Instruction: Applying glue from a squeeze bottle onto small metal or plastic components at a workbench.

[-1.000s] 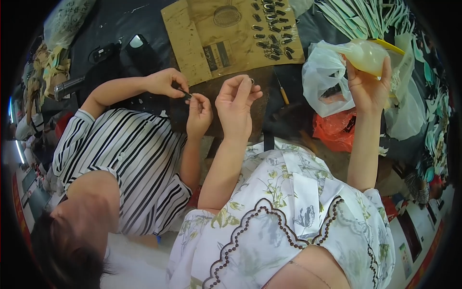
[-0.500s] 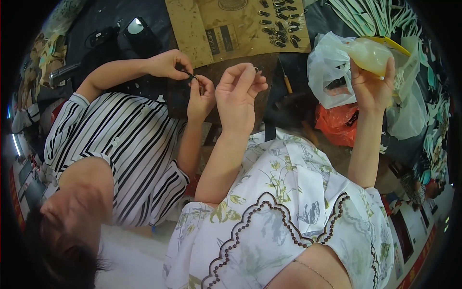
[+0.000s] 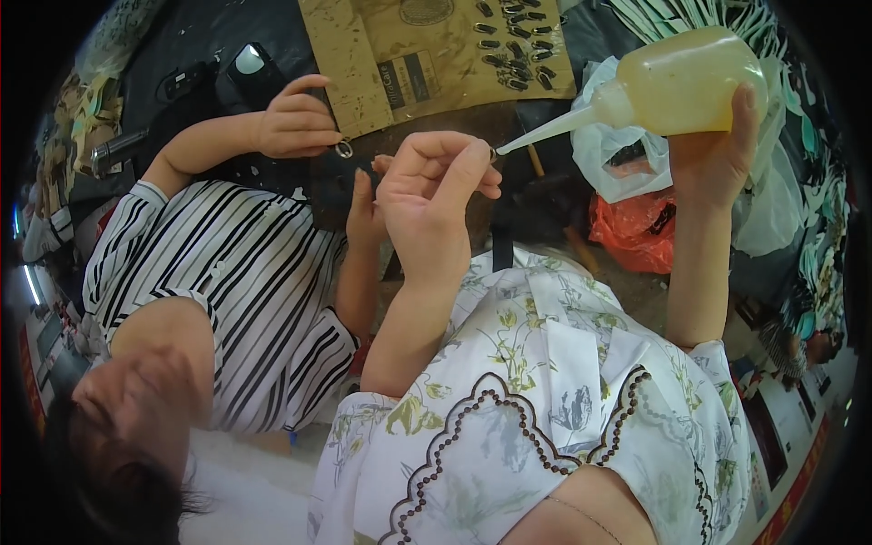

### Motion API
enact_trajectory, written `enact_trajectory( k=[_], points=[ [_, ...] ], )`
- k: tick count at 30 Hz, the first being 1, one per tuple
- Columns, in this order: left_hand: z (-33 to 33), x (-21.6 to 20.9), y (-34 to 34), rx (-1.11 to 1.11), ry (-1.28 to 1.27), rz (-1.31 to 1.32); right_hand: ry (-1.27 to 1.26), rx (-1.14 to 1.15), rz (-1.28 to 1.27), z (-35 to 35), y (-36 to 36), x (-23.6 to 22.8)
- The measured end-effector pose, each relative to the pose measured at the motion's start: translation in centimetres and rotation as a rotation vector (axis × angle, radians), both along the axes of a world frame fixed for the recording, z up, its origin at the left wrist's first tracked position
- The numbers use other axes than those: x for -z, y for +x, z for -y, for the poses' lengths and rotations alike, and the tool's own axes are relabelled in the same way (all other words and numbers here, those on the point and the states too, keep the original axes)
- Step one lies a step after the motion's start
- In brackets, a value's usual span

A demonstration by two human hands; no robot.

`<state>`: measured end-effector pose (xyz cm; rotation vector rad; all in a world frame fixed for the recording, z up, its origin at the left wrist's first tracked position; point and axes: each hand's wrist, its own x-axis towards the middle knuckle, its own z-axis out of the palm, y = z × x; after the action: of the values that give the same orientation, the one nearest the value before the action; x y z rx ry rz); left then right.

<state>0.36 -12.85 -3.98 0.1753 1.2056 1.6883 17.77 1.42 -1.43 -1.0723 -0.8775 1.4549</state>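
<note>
Head view: 2 hands, right [image 3: 718, 154] gripping 1 squeeze bottle [image 3: 672, 82], left [image 3: 436, 195] pinching (something tiny).

Your left hand [image 3: 434, 186] sits left of the squeeze bottle [image 3: 677, 86], its nozzle touching your fingertips. Behind them, small clips [image 3: 513, 45] lie on the cardboard sheet [image 3: 363, 54].

Right hand [image 3: 718, 150] at 2 o'clock grips yellowish squeeze bottle [image 3: 672, 86], nozzle tip touching small piece pinched in left hand [image 3: 436, 186] at centre. Co-worker's hand [image 3: 295, 127] at 11 holds ring [image 3: 344, 150]; cardboard [image 3: 436, 45] at 12.
</note>
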Motion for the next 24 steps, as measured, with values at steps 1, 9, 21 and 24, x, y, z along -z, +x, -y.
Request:
enact_trajectory(
  k=[1,9,21,24],
  points=[
    [0.1,-0.1,0.0,0.004,0.0,0.008,0.02,-0.004,-0.001,0.1,-0.1,0.0],
    [0.9,-0.2,0.0,-0.024,0.032,0.009,0.073,-0.037,0.014,0.7,-0.4,-0.5],
    [0.8,1.9,-2.6,-0.001,0.073,0.165,-0.09,-0.103,-0.096,0.8,0.2,-0.1],
    [0.7,3.4,-4.0,0.013,0.095,0.25,-0.138,-0.141,-0.11,0.9,0.1,0.2]
  ],
)
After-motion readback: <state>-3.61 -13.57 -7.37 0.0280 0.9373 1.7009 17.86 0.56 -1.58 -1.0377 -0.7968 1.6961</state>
